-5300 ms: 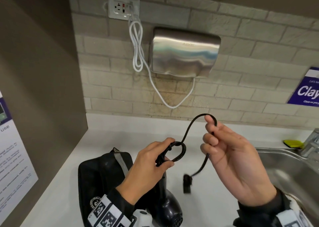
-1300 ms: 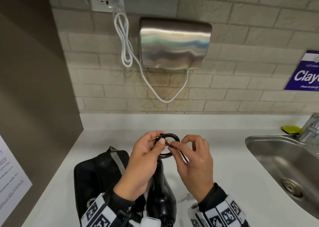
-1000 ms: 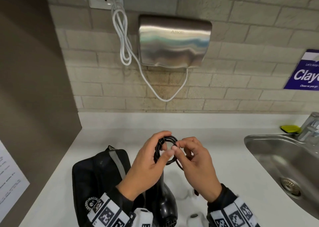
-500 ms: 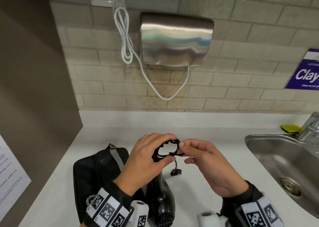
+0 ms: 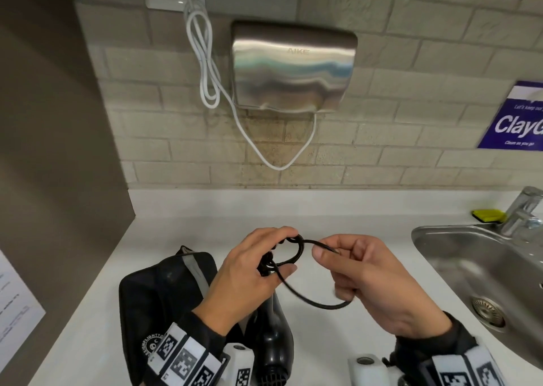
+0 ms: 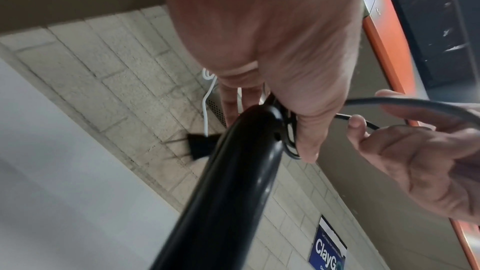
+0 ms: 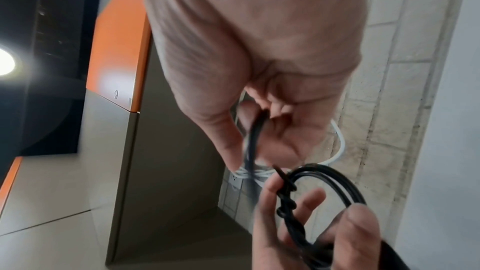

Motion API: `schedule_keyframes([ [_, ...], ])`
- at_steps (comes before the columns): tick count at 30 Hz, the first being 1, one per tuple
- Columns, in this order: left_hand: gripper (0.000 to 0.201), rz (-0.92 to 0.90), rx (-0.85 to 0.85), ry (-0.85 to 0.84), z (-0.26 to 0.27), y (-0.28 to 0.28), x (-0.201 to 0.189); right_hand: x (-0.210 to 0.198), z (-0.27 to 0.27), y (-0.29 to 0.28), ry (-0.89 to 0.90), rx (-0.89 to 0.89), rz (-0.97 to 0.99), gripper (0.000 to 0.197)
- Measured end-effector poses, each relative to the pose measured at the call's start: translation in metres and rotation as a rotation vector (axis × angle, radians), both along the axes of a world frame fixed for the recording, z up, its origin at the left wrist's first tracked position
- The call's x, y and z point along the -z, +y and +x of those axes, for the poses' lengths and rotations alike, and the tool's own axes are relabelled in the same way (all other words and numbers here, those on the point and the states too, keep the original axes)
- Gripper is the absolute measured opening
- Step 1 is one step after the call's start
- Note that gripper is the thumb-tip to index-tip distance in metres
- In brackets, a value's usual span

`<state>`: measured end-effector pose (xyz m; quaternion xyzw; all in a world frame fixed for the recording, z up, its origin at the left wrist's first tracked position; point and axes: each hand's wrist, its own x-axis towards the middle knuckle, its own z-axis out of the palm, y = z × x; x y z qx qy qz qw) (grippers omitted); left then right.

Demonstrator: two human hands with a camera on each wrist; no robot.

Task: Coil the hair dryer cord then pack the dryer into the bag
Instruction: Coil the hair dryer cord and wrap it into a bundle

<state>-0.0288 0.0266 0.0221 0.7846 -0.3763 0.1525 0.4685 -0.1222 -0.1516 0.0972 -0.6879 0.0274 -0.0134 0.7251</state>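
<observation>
Landmark: stainless steel sink (image 5: 458, 256), set into the white table (image 5: 182, 209) at its right side.
Left hand (image 5: 249, 271): above the table, left of the sink; grip clamped on a small coil of thin black hair dryer cord (image 5: 296, 250), thumb and fingers curled round the bundled loops. The left wrist view shows the same hand (image 6: 272, 48) at the end of the dryer's handle.
Right hand (image 5: 379, 282): between the left hand and the sink; grip together, thumb and forefinger pinching the free run of cord just beside the coil. A slack loop hangs below, from the coil to the curled lower fingers.
Cord, right wrist view: several loops (image 7: 335, 180) held by the left hand; one strand runs up into the right hand (image 7: 259, 52).
Glossy black hair dryer (image 5: 273, 335): below the left hand, left of the sink, handle pointing up toward the coil; whether it rests on the table I cannot tell.
Black soft zip bag (image 5: 158, 297): flat on the table, just left of the dryer, farther from the sink.
Plug: dark blurred shape (image 6: 200, 147) behind the handle in the left wrist view.
</observation>
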Motion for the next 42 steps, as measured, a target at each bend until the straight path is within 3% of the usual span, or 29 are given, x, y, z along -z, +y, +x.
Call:
schedule_keyframes([
  [6,0.061,-0.013,-0.007,0.047,0.000,0.001,0.001,-0.002,-0.010,-0.010,-0.088,-0.114,0.044,0.034],
  [11,0.060,-0.045,-0.003,0.081,0.002,0.003,-0.001,0.001,-0.016,-0.014,-0.257,-0.177,0.341,0.045],
  [16,0.059,-0.033,-0.004,0.076,0.002,0.000,-0.001,-0.006,-0.020,-0.006,-0.287,-0.197,0.414,0.050],
  [21,0.059,-0.023,-0.009,0.113,0.003,0.003,-0.001,-0.016,-0.018,-0.004,-0.217,-0.114,0.311,0.031],
  [29,0.045,-0.094,0.037,0.201,-0.004,0.007,-0.003,-0.022,-0.008,-0.016,-0.181,0.057,0.092,0.021],
  [34,0.025,-0.241,-0.064,0.111,-0.006,-0.005,-0.003,-0.023,-0.007,-0.016,-0.216,0.072,0.007,0.025],
  [42,0.024,-0.304,-0.142,0.047,-0.004,-0.010,0.001,-0.001,-0.001,-0.028,-0.254,0.252,-0.277,0.021],
])
